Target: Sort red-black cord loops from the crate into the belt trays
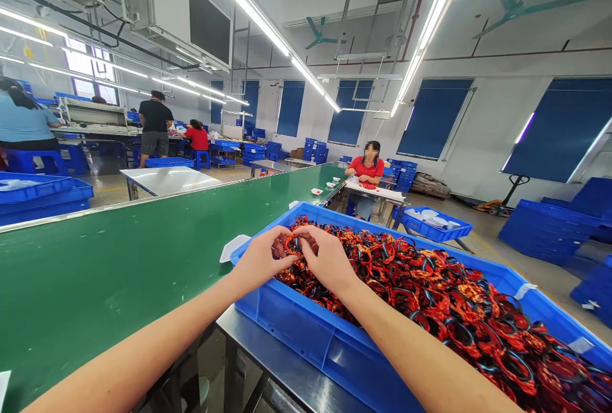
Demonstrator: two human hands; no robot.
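Observation:
My left hand [262,255] and my right hand [327,259] meet above the far left end of a large blue plastic crate [306,327]. Between their fingertips is a small red and black ring-shaped piece [292,245], gripped by both hands. Fingers partly cover it, so its exact kind is unclear. Beneath and to the right, the crate is heaped with many similar red, orange and black ring-shaped pieces [430,298]. My right forearm passes over the crate, while the left one reaches across from the conveyor side.
A green conveyor belt [119,266] runs along the left. The crate rests on a metal table [268,343]. A white paper piece [233,248] lies by the crate's corner. Ahead, a person in red [367,167] sits at a table. Stacked blue crates [549,228] stand at right.

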